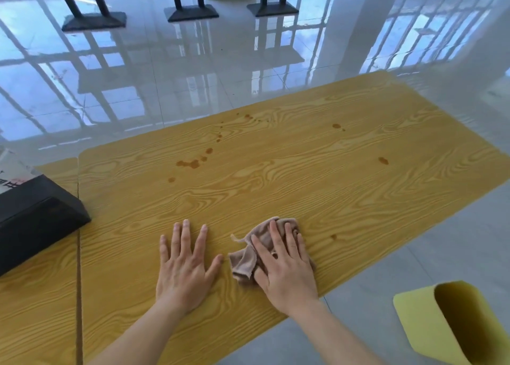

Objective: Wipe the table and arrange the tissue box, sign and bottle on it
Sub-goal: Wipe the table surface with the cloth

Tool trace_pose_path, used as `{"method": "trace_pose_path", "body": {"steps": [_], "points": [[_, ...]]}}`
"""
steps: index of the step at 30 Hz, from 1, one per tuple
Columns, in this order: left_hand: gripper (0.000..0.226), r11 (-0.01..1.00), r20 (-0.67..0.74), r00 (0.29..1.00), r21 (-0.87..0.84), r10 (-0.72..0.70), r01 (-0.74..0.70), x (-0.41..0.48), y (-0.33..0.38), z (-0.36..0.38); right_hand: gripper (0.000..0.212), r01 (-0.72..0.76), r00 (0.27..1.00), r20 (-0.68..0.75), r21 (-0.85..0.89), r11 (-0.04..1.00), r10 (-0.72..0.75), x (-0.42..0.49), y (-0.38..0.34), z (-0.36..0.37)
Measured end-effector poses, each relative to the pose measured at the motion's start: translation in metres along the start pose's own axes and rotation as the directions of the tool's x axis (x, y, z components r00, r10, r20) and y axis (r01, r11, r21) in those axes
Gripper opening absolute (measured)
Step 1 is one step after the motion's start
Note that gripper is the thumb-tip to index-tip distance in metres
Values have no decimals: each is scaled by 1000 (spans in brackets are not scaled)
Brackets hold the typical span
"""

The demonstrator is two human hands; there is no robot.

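We see a wood-grain worktop (303, 171). A black boxy item (36, 215) sits on the far-left adjoining panel; we can't tell if it's the tissue box or the sign. Yellow seat (452, 323) lower right. Left hand (185, 265) lies flat, fingers spread, on bare wood. Right hand (284, 268), fingers straight, presses a beige cloth (245, 260) just beside it. Brown spots (190, 163) lie farther out.
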State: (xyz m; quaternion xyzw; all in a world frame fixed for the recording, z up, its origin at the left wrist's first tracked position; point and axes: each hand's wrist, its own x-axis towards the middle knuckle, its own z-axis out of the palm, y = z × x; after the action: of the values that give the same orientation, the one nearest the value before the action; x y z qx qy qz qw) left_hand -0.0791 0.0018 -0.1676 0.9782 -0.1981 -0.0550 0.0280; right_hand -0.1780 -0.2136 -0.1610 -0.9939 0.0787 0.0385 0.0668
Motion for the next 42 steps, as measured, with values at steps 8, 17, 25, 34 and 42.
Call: {"method": "trace_pose_path", "body": {"steps": [8,17,25,34,42], "points": [[76,994,38,995,-44,98,-96,40,70,-3,72,-436,895,89,-34,899,437,19,109,-26],[68,989,-22,988,-11,150,-150,64,112,10,68,3,999,53,-57,998,0,-1,119,-17],[68,990,-20,992,-59,127,-128,64,115,4,67,-197,980,46,27,980,196,40,91,-13],[66,987,-29,991,-89,131,-133,63,114,6,65,-527,848,92,27,850,522,95,173,-44],[69,981,-5,995,-166,98,-97,63,122,-4,62,-180,983,13,-69,981,181,36,199,-28]]}}
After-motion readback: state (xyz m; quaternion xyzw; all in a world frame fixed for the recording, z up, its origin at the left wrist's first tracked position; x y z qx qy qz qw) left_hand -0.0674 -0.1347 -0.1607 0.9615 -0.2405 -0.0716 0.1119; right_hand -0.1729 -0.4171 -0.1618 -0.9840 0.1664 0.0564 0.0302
